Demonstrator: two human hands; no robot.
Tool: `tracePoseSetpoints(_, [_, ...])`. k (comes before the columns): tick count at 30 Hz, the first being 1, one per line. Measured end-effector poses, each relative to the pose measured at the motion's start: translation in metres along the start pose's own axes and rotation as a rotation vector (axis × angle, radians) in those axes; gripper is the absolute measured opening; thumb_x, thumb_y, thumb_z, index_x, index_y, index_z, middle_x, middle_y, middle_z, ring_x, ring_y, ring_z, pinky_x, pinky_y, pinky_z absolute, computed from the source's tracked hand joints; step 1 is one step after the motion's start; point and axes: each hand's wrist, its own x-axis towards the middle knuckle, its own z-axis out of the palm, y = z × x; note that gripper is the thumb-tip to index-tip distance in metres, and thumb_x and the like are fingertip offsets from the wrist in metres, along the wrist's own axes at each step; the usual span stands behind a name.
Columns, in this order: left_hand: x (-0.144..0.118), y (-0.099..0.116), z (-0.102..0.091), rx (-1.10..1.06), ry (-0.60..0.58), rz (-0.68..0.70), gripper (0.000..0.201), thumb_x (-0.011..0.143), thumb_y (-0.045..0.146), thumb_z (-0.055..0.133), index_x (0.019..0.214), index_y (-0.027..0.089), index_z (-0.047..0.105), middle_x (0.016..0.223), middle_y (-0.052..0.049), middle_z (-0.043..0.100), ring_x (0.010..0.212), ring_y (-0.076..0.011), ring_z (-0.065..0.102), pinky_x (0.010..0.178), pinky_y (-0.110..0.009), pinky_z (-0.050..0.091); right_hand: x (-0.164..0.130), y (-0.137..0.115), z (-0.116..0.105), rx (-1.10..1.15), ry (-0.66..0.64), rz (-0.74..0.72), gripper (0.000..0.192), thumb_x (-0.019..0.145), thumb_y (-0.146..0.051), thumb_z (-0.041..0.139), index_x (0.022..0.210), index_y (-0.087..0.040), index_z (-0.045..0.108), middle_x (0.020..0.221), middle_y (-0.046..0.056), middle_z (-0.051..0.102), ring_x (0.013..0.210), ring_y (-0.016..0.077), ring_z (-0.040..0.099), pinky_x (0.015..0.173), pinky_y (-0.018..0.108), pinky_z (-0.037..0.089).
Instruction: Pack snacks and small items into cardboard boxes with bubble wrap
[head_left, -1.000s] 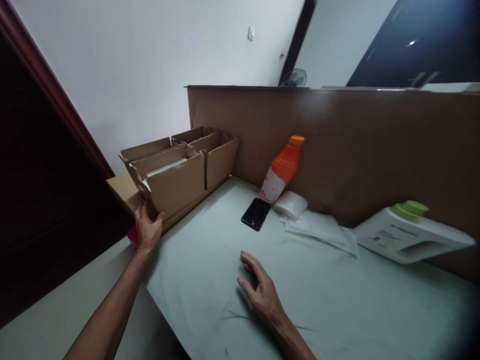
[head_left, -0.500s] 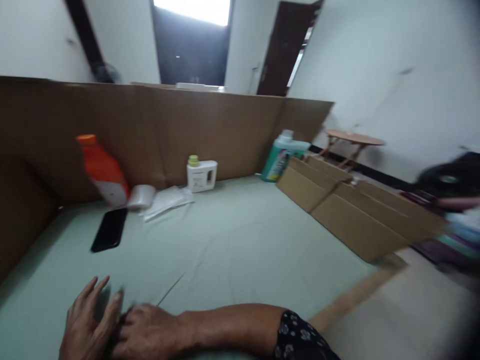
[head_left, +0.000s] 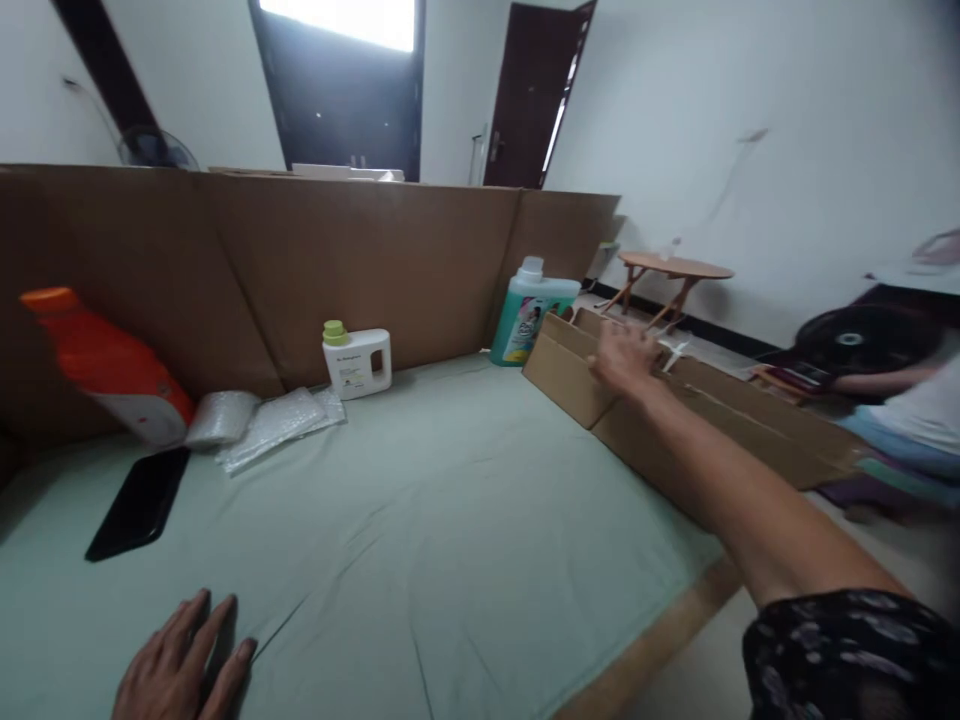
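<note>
My left hand (head_left: 176,660) rests palm down on the pale green cloth (head_left: 450,500), near its front left. Its fingers are spread and nothing is in them. My right arm stretches far to the right, and my right hand (head_left: 626,355) is at the top of a low, long cardboard box (head_left: 570,375). Its fingers are bent together over the box's near rim. Their tips are partly hidden, so whatever they grip cannot be made out. Just right of that hand a small white thing (head_left: 675,352) shows at the box. A teal liquid bottle (head_left: 517,315) stands beside the box's far end.
A cardboard wall (head_left: 360,240) runs along the back. In front of it are an orange bottle (head_left: 112,360), bubble wrap (head_left: 274,430), a white jug with a green cap (head_left: 356,365) and a black phone (head_left: 139,505). A person (head_left: 926,410) and a black fan (head_left: 862,340) are at the right.
My right hand has left the spot beside my left hand and reached out to the cardboard box. My left hand has lowered flat onto the cloth. The view has turned to the right.
</note>
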Motion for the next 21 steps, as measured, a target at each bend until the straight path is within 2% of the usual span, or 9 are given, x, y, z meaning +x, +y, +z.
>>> tracePoseSetpoints(3, [0.005, 0.021, -0.013, 0.05, 0.019, -0.004, 0.051, 0.088, 0.053, 0.046, 0.126, 0.024, 0.064, 0.139, -0.015, 0.059, 0.13, -0.0374, 0.055, 0.103, -0.058, 0.048, 0.02, 0.021, 0.001, -0.041, 0.018, 0.031, 0.031, 0.099, -0.046, 0.053, 0.089, -0.02, 0.068, 0.106, 0.008, 0.069, 0.116, 0.0284, 0.061, 0.099, 0.056, 0.046])
tracePoseSetpoints(5, [0.007, 0.029, -0.018, 0.057, 0.037, -0.021, 0.049, 0.091, 0.051, 0.045, 0.126, 0.023, 0.065, 0.139, -0.014, 0.06, 0.13, -0.0355, 0.055, 0.104, -0.055, 0.048, 0.017, 0.025, 0.008, -0.06, 0.011, 0.008, 0.046, 0.091, -0.055, 0.061, 0.059, -0.022, 0.055, 0.085, 0.008, 0.068, 0.116, 0.0359, 0.061, 0.097, 0.063, 0.041])
tracePoseSetpoints(7, [0.009, 0.034, -0.022, 0.06, 0.04, -0.032, 0.048, 0.093, 0.05, 0.045, 0.125, 0.022, 0.066, 0.139, -0.014, 0.059, 0.131, -0.0347, 0.054, 0.105, -0.054, 0.047, 0.002, 0.021, 0.017, -0.07, -0.01, -0.049, 0.057, 0.085, -0.062, 0.064, 0.049, -0.024, 0.042, 0.071, 0.008, 0.063, 0.114, 0.0402, 0.061, 0.094, 0.063, 0.039])
tracePoseSetpoints(10, [0.01, 0.037, -0.027, 0.053, 0.031, -0.049, 0.048, 0.095, 0.049, 0.045, 0.126, 0.018, 0.066, 0.14, -0.017, 0.059, 0.132, -0.0354, 0.053, 0.106, -0.055, 0.046, -0.036, 0.002, 0.027, -0.074, -0.059, -0.17, 0.049, 0.084, -0.065, 0.059, 0.054, -0.027, 0.05, 0.065, 0.009, 0.061, 0.106, 0.0386, 0.063, 0.092, 0.06, 0.038])
tracePoseSetpoints(13, [0.012, 0.044, -0.032, 0.029, 0.053, -0.092, 0.053, 0.095, 0.049, 0.046, 0.131, 0.014, 0.062, 0.142, -0.02, 0.054, 0.132, -0.038, 0.051, 0.104, -0.058, 0.047, -0.082, -0.037, 0.027, -0.084, -0.103, -0.326, 0.035, 0.09, -0.054, 0.053, 0.07, -0.027, 0.064, 0.073, 0.011, 0.068, 0.092, 0.0355, 0.065, 0.093, 0.06, 0.038])
tracePoseSetpoints(15, [0.015, 0.055, -0.035, -0.01, 0.09, -0.096, 0.056, 0.094, 0.05, 0.05, 0.136, 0.013, 0.057, 0.145, -0.022, 0.05, 0.132, -0.0397, 0.05, 0.103, -0.06, 0.047, -0.109, -0.071, 0.021, -0.098, -0.15, -0.5, 0.025, 0.094, -0.039, 0.051, 0.082, -0.025, 0.068, 0.085, 0.01, 0.073, 0.089, 0.0323, 0.066, 0.093, 0.058, 0.041])
tracePoseSetpoints(18, [0.023, 0.079, -0.036, -0.162, 0.114, -0.038, 0.065, 0.092, 0.046, 0.057, 0.148, 0.02, 0.042, 0.151, -0.02, 0.044, 0.136, -0.0383, 0.047, 0.106, -0.059, 0.045, -0.14, -0.115, 0.002, -0.039, -0.222, -0.751, 0.015, 0.096, -0.025, 0.052, 0.099, -0.025, 0.067, 0.098, 0.006, 0.075, 0.1, 0.0288, 0.068, 0.1, 0.055, 0.042])
tracePoseSetpoints(19, [0.026, 0.088, -0.036, -0.238, 0.104, -0.019, 0.069, 0.091, 0.045, 0.059, 0.152, 0.023, 0.035, 0.153, -0.019, 0.042, 0.138, -0.0373, 0.045, 0.108, -0.058, 0.044, -0.147, -0.123, -0.004, 0.005, -0.229, -0.77, 0.014, 0.095, -0.027, 0.056, 0.104, -0.026, 0.066, 0.104, 0.006, 0.075, 0.106, 0.0288, 0.067, 0.103, 0.054, 0.041])
tracePoseSetpoints(21, [0.034, 0.104, -0.035, -0.406, 0.066, -0.012, 0.079, 0.089, 0.044, 0.062, 0.156, 0.027, 0.024, 0.157, -0.017, 0.038, 0.141, -0.0367, 0.042, 0.111, -0.058, 0.041, -0.162, -0.128, -0.014, 0.091, -0.204, -0.662, 0.023, 0.092, -0.034, 0.062, 0.114, -0.028, 0.063, 0.121, 0.007, 0.071, 0.117, 0.03, 0.064, 0.106, 0.052, 0.041])
